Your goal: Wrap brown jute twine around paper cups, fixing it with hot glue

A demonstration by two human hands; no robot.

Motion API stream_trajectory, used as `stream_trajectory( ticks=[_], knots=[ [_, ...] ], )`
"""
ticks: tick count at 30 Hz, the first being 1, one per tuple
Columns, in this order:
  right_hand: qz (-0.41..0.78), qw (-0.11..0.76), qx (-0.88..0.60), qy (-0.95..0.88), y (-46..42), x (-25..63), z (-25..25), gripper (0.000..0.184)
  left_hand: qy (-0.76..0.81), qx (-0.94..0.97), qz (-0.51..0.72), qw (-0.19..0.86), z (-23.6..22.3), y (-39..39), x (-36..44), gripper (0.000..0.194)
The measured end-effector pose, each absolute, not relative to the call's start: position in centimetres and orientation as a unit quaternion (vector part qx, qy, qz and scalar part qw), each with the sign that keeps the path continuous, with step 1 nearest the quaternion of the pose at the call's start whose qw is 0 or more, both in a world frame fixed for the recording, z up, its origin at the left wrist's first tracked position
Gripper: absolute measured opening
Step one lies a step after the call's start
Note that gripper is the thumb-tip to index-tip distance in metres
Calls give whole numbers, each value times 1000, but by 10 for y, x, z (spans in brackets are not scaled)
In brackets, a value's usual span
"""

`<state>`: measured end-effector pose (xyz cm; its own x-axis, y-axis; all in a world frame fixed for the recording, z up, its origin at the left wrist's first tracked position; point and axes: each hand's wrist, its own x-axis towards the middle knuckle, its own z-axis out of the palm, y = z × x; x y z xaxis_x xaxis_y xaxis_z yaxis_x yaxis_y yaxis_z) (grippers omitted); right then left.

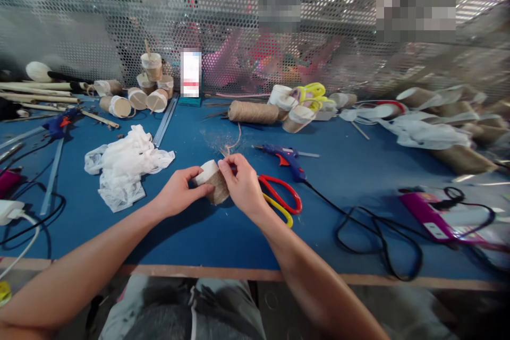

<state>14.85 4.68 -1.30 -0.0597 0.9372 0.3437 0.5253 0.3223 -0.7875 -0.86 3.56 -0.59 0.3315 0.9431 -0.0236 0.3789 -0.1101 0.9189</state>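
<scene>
My left hand (181,188) grips a small cylinder (217,186) by its side, thumb in front. The cylinder is tilted; its body is wrapped in brown twine and one end is covered in white cloth. At the cylinder's right edge, my right hand (244,183) has thumb and forefinger pinched on a strand of twine (239,138). That strand leads up to a twine spool (254,112) lying behind the hands. Scissors with red and yellow handles (285,199) lie partly hidden by my right hand. A blue glue gun (285,156) rests to the right.
Crumpled white cloth (127,167) lies on the left. Several cloth-topped cylinders (153,96) stand and lie behind it, near a phone (190,73). Another glue gun (61,123) is at far left. A black cord (374,223) loops toward a purple power strip (426,215). Perforated metal (223,16) closes the back.
</scene>
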Motion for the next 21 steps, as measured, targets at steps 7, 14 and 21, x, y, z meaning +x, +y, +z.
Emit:
stream_trajectory(
  ticks=[7,14,21],
  knots=[
    [240,409,-543,-693,49,147,-17,19,487,679,309,454,-5,35,-10,19],
    [213,420,-537,-700,51,144,-23,16,493,685,291,451,1,38,-6,16],
    [196,428,-521,-712,48,143,-19,15,478,677,291,478,1,42,-3,17]
  ],
)
